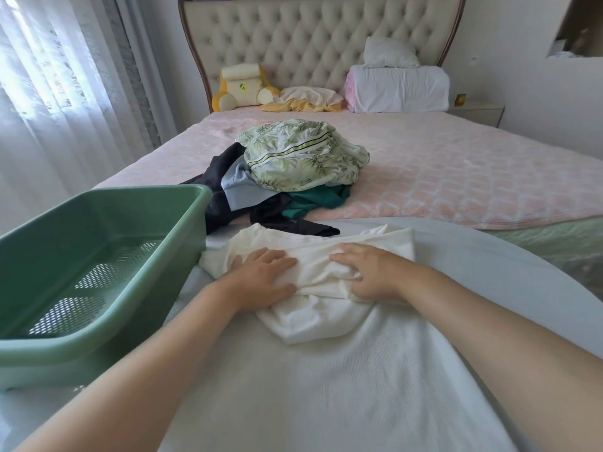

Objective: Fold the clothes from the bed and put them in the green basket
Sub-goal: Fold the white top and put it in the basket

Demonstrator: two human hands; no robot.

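Note:
A cream white garment (321,288) lies bunched on the near end of the bed. My left hand (261,278) rests flat on its left part, fingers spread. My right hand (368,275) presses on its right part, fingertips curled into a fold of the cloth. The green basket (107,203) stands on the bed to the left, empty, its perforated bottom showing. Behind the garment sits a pile of unfolded clothes (293,171): a green leaf-print piece on top, black, light blue and teal pieces under it.
The pink quilted bed cover (456,177) stretches to the right and back. Pillows (398,86), a yellow cushion (238,89) and a crumpled cloth lie by the tufted headboard. A curtained window is on the left, a nightstand (476,112) at the far right.

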